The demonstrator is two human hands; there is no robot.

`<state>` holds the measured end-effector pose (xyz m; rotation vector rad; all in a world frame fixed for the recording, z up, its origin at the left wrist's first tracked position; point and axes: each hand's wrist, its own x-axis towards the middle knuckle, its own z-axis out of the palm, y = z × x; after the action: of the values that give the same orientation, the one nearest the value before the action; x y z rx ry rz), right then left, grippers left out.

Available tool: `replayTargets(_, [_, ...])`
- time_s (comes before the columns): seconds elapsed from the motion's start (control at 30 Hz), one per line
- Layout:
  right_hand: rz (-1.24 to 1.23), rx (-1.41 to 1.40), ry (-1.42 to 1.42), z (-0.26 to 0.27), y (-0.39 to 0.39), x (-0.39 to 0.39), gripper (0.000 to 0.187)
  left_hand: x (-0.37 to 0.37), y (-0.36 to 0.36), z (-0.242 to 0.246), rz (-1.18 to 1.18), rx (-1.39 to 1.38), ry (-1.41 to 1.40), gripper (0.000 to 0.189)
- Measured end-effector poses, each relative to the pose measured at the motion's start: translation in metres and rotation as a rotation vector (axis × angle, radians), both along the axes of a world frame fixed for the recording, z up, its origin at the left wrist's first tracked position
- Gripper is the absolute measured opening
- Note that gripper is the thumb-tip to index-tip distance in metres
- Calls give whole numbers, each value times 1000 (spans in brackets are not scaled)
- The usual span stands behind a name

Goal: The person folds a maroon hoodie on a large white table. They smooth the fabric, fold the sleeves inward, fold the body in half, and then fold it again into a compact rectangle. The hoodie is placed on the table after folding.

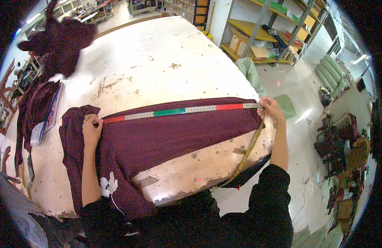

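Observation:
A dark maroon cloth garment [166,136] lies on the worn table before me, with one long tapering part spread out to the right. Along its upper edge runs a tape measure [169,112] in red, white and green sections. My left hand [92,128] pinches the tape at the left, over the gathered cloth. At the garment's right end, my right hand [270,108] grips the tape between thumb and fingers. From there the tape's yellowish tail hangs down past the table's near edge. A bundle of white cord [109,185] sits beside my left forearm.
The pale, stained table top [166,71] stretches away from me. More dark maroon cloth [39,108] and a flat stack with a blue edge [50,111] are at the left. A metal shelf rack [256,34] with boxes stands back right; heaped items [343,145] lie right.

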<state>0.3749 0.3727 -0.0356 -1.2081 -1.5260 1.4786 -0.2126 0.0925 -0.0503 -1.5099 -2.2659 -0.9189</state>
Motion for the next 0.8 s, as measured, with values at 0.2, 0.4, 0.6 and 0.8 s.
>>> replayTargets(0.2, [-63,256,-276,13,-1,2,19,-6,2,-3,-98,-5,-60,11])
replayTargets(0.4, [220,426,6,128,-125,-93,24,102,16,67,-279,231,-114,21])
replayTargets(0.6, [-58,1081,555,163,-203,-175,20,280,-47,118,-1614,-405,-843,33])
replayTargets(0.8, [-544,1406,516,153,-199,-7,42,188,-163,105,-1358,-481,-867,15])
